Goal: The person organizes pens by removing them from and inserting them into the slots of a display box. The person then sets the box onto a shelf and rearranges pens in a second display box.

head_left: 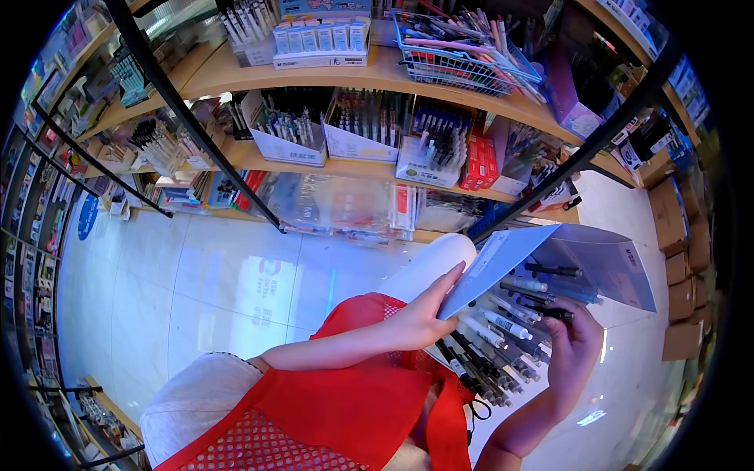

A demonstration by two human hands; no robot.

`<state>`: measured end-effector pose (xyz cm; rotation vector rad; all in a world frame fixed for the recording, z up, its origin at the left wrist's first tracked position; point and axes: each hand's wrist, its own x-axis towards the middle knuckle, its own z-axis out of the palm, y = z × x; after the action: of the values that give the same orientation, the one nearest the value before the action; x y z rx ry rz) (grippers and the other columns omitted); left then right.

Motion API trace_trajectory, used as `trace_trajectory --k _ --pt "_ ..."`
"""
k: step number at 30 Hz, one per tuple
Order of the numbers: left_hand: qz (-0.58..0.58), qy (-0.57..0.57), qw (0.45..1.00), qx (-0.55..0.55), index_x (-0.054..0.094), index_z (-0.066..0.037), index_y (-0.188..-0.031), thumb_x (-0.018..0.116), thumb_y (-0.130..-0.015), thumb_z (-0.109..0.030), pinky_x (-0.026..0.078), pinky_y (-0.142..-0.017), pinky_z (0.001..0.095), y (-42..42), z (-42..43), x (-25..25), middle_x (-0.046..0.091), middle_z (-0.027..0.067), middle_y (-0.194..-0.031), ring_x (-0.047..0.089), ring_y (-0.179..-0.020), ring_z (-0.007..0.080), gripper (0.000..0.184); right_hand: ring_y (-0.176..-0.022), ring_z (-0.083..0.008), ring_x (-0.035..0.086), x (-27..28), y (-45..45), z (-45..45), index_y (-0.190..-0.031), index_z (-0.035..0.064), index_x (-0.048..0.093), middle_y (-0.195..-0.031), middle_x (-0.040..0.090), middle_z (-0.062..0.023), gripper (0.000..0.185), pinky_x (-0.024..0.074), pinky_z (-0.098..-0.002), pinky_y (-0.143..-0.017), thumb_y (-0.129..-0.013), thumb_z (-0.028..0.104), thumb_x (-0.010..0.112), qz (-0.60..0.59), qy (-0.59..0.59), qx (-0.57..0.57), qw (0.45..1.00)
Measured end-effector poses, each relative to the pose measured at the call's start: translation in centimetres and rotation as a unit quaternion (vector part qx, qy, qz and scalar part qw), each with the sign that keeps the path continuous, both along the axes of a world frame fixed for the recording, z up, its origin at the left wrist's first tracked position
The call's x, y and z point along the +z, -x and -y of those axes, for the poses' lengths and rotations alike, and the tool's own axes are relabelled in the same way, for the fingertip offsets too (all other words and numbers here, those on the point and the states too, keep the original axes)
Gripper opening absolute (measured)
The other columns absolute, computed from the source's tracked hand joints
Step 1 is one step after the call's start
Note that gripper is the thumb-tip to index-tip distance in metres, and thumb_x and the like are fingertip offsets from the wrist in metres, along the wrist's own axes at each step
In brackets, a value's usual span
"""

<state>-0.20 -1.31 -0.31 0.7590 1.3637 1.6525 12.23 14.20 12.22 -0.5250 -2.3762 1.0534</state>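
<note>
A pale blue-grey cardboard pen display box [499,257] is held tilted in front of my body, its raised panel at the far side. Several pens [514,324] with white, clear and black barrels stand in rows inside it. My left hand [430,314] is closed on the box's left edge, thumb along the outer panel. On the right side, my right hand [577,337] has its fingertips pinched at a black pen [558,313] among the others. Its other fingers are partly hidden behind the box.
Ahead stands a wooden shelf [228,74] with pen boxes and a blue wire basket [463,74] of pens. Black metal posts [200,118] slant across it. Cardboard cartons [679,298] are stacked at right. A red mesh vest [314,416] covers my front, above a shiny tiled floor [212,275].
</note>
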Motion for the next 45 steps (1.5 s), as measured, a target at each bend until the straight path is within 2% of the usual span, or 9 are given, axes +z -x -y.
trace_trajectory --k 6,12,16,25,32,34,37,40,45 --pt "-0.059 -0.010 0.998 0.014 0.003 -0.007 -0.145 0.047 -0.077 0.009 0.030 -0.101 0.0323 0.5 0.0 -0.5 0.024 0.0163 -0.142 0.038 -0.123 0.0211 0.083 -0.072 -0.0120 0.056 -1.6 -0.1 -0.1 -0.089 -0.0038 0.059 -0.082 0.062 -0.0089 0.012 0.0448 -0.0229 -0.064 -0.083 0.006 0.062 -0.075 0.038 -0.042 0.996" --pt "0.011 -0.023 1.000 -0.015 0.003 -0.008 -0.145 0.046 -0.077 0.011 0.031 -0.100 0.0321 0.5 -0.1 -0.8 0.025 0.0130 -0.140 0.038 -0.123 0.0214 0.083 -0.071 -0.0152 0.059 0.2 -0.3 0.0 -0.085 -0.0030 0.061 -0.081 0.063 -0.0109 0.012 0.0460 -0.0242 -0.063 -0.075 0.001 0.066 -0.008 -0.145 0.068 0.987" --pt "0.062 -0.036 0.997 -0.014 0.003 -0.009 -0.145 0.047 -0.077 0.011 0.032 -0.099 0.0320 -0.3 0.1 -1.0 0.026 0.0121 -0.139 0.039 -0.122 0.0211 0.083 -0.067 -0.0208 0.061 -0.3 -0.3 0.2 -0.084 -0.0029 0.063 -0.077 0.063 -0.0138 0.022 0.0475 -0.0258 -0.063 -0.064 -0.010 0.067 -0.024 -0.024 -0.044 0.998" --pt "-0.007 -0.033 0.998 0.048 0.005 -0.010 -0.146 0.048 -0.075 0.012 0.032 -0.099 0.0321 0.5 0.4 -1.4 0.026 0.0115 -0.140 0.040 -0.121 0.0198 0.085 -0.069 -0.0228 0.063 0.6 1.1 1.0 -0.084 -0.0041 0.064 -0.078 0.065 -0.0139 0.024 0.0488 -0.0276 -0.066 -0.061 -0.013 0.065 0.069 -0.082 0.030 0.994" --pt "0.007 -0.029 0.994 0.105 0.015 -0.008 -0.145 0.057 -0.074 0.001 0.032 -0.100 0.0315 5.2 6.7 -0.4 0.037 0.0124 -0.135 0.039 -0.122 0.0191 0.083 -0.091 -0.0266 0.059 -2.5 2.0 0.8 -0.100 -0.0086 0.056 -0.100 0.059 -0.0189 0.025 0.0469 -0.0347 -0.082 -0.087 0.011 0.047 -0.273 -0.010 -0.037 0.961" --pt "0.177 0.075 0.970 0.147 0.018 -0.009 -0.144 0.056 -0.072 -0.001 0.042 -0.089 0.0294 5.6 10.1 3.6 0.038 0.0107 -0.134 0.052 -0.103 0.0216 0.081 -0.091 -0.0258 0.058 -4.2 2.6 0.5 -0.103 -0.0075 0.055 -0.103 0.057 -0.0179 0.026 0.0470 -0.0349 -0.082 -0.089 0.013 0.046 -0.255 0.001 0.002 0.967" --pt "0.183 0.008 0.954 0.239 0.038 -0.009 -0.132 0.057 -0.078 -0.016 0.046 -0.088 0.0355 8.6 17.7 -6.3 0.051 0.0093 -0.123 0.055 -0.103 0.0223 0.058 -0.094 -0.0237 0.056 -5.8 4.5 0.9 -0.108 -0.0049 0.053 -0.114 0.052 -0.0176 0.028 0.0457 -0.0338 -0.085 -0.089 0.015 0.048 -0.187 0.071 0.093 0.975" --pt "0.183 -0.237 0.905 0.302 0.048 -0.010 -0.123 0.050 -0.088 -0.035 0.045 -0.091 0.0385 8.9 22.3 -0.2 0.055 0.0087 -0.120 0.054 -0.106 0.0217 0.043 -0.093 -0.0206 0.056 -6.5 5.2 -0.2 -0.111 -0.0030 0.053 -0.116 0.052 -0.0149 0.028 0.0455 -0.0321 -0.084 -0.089 0.014 0.049 -0.143 0.093 0.106 0.980" --pt "0.141 -0.219 0.729 0.633 0.055 -0.008 -0.114 0.046 -0.090 -0.032 0.045 -0.091 0.0416 12.6 32.1 4.6 0.057 0.0092 -0.113 0.055 -0.104 0.0233 0.036 -0.089 -0.0159 0.056 -6.7 6.0 -2.4 -0.113 -0.0024 0.053 -0.113 0.053 -0.0097 0.027 0.0468 -0.0300 -0.082 -0.090 0.010 0.047 -0.104 0.084 0.109 0.985"
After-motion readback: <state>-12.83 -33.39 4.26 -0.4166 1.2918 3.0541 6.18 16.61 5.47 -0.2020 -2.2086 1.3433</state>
